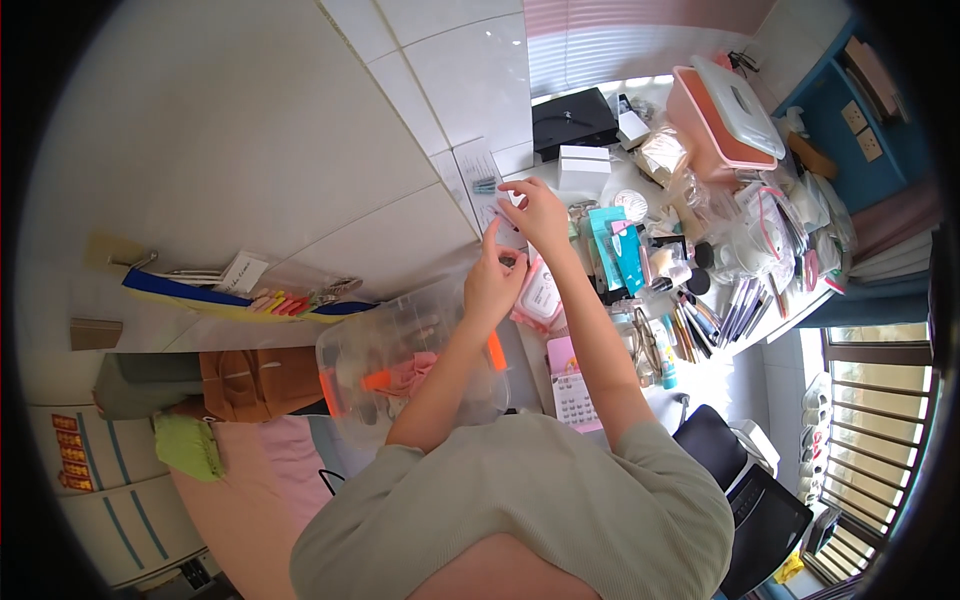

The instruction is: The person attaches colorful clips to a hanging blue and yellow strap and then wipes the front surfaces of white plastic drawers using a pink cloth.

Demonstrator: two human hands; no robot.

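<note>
My left hand is curled around a small dark object, mostly covered by the fingers. Just beyond it, my right hand reaches over a printed white sheet by the tiled wall. Its thumb and fingertips are bent towards each other above the sheet; whether they pinch anything is too small to tell. Several small teal clips lie on the sheet, left of the right fingertips. A pink and white packet of wipes is beside my left hand, partly behind my right forearm.
Makeup brushes, teal pouches, a white box and a black box crowd the table. A pink lidded bin stands at the back. Below my left arm is a clear plastic storage box; a black chair is at right.
</note>
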